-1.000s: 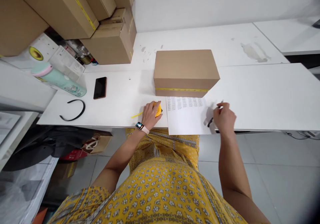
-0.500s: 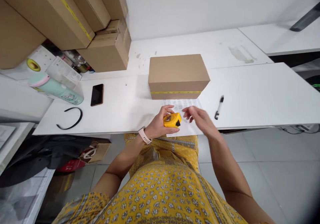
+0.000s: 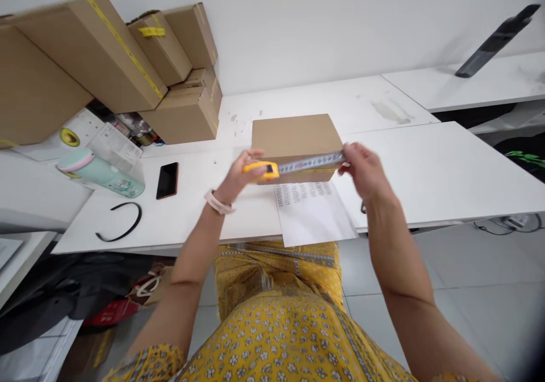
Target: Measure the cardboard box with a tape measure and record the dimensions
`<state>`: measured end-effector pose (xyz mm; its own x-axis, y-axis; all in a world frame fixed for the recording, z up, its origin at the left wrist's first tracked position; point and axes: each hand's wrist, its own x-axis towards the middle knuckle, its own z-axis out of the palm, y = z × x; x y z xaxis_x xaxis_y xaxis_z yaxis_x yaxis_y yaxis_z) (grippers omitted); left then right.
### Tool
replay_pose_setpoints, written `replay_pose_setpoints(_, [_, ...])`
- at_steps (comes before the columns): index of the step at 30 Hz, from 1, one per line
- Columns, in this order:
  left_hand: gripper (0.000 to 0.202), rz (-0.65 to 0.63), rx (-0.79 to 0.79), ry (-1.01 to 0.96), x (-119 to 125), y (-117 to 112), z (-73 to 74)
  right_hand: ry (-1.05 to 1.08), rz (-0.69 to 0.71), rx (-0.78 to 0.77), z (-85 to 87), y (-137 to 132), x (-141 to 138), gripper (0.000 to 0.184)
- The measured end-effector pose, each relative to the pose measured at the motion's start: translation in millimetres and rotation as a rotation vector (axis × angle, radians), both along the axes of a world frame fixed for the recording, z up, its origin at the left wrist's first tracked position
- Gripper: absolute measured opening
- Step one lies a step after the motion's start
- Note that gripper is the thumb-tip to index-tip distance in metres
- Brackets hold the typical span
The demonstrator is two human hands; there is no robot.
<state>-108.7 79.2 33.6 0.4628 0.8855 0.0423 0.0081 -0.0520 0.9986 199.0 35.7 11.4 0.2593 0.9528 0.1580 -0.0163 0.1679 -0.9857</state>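
My left hand (image 3: 238, 176) is closed around the yellow case of a tape measure (image 3: 263, 169) at the left front corner of a brown cardboard box (image 3: 293, 133). Its blade (image 3: 310, 162) is pulled out along the box's front top edge. My right hand (image 3: 363, 169) pinches the blade's end at the right front corner. A printed white sheet of paper (image 3: 310, 212) lies on the white table (image 3: 443, 166) just in front of the box. A pen is mostly hidden behind my right wrist.
At the left lie a black phone (image 3: 167, 180), a black curved band (image 3: 120, 226) and a mint bottle (image 3: 100, 173) on its side. Stacked cardboard boxes (image 3: 106, 58) fill the back left. A dark object (image 3: 494, 41) rests on the far right table.
The pen was set down on the table. Both hands rose from the paper to the box, and my right hand drew the tape blade out across the box's front edge.
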Motion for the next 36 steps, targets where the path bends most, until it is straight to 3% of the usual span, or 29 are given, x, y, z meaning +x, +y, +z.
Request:
replay_pose_setpoints(2, [0.057, 0.072, 0.033, 0.034, -17.2, 36.7, 18.8, 0.034, -0.121, 0.009, 10.3, 35.6, 34.3, 0.048])
replay_pose_setpoints(5, [0.04, 0.084, -0.023, 0.08, -41.5, 93.2, 37.5, 0.045, -0.228, -0.112, 13.5, 83.0, 66.8, 0.038])
replay_pose_setpoints(9, [0.032, 0.096, -0.093, 0.211, -61.7, 149.2, 45.7, -0.077, -0.294, -0.269, -0.7, 115.4, 63.8, 0.028])
replay_pose_setpoints(12, [0.034, 0.065, -0.145, 0.303, -67.1, 169.7, 45.4, -0.139, -0.313, -0.299, -13.7, 121.6, 50.7, 0.023])
replay_pose_setpoints(17, [0.036, -0.004, -0.165, 0.337, -67.6, 177.5, 37.4, -0.287, -0.296, -0.367, -22.3, 116.3, 44.7, 0.025])
replay_pose_setpoints(23, [0.037, -0.04, -0.173, 0.321, -56.5, 176.9, 25.3, -0.358, -0.145, -0.406, -13.0, 107.1, 35.7, 0.036])
replay_pose_setpoints(36, [0.044, -0.042, -0.146, 0.352, -47.7, 169.6, 26.3, -0.515, -0.229, -0.331, -24.5, 116.8, 35.9, 0.042])
